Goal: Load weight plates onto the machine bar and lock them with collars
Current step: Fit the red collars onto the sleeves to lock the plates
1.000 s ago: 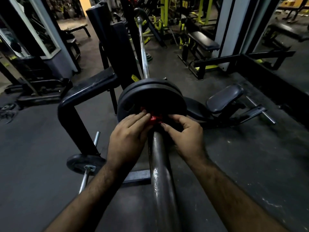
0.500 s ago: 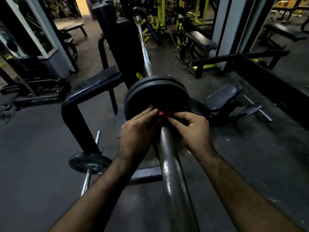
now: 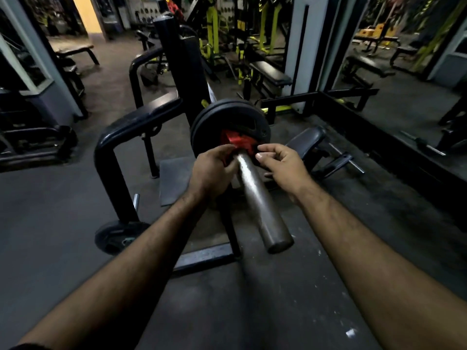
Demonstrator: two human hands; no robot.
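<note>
One bar (image 3: pixel 262 198), long axis running from the near free end, low and right of centre, up and away toward the machine. Two black weight plates (image 3: pixel 228 117) stacked flush on it, faces toward the camera. One red collar (image 3: pixel 237 142) on the bar, against the outer plate. Two hands: left hand (image 3: pixel 212 170) fingers pinching the collar's left side; right hand (image 3: pixel 283 164) fingers curled at its right edge, contact unclear. One small plate (image 3: pixel 118 236) on the floor, left.

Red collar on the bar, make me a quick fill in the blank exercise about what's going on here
1. The collar on the bar is coloured ____.
2. The collar sits against the black ____ on the bar.
3. The number of hands at the collar, left hand and right hand, is ____.
4. The spare plate lies on the ____.

Missing words: red; weight plates; two; floor
</note>
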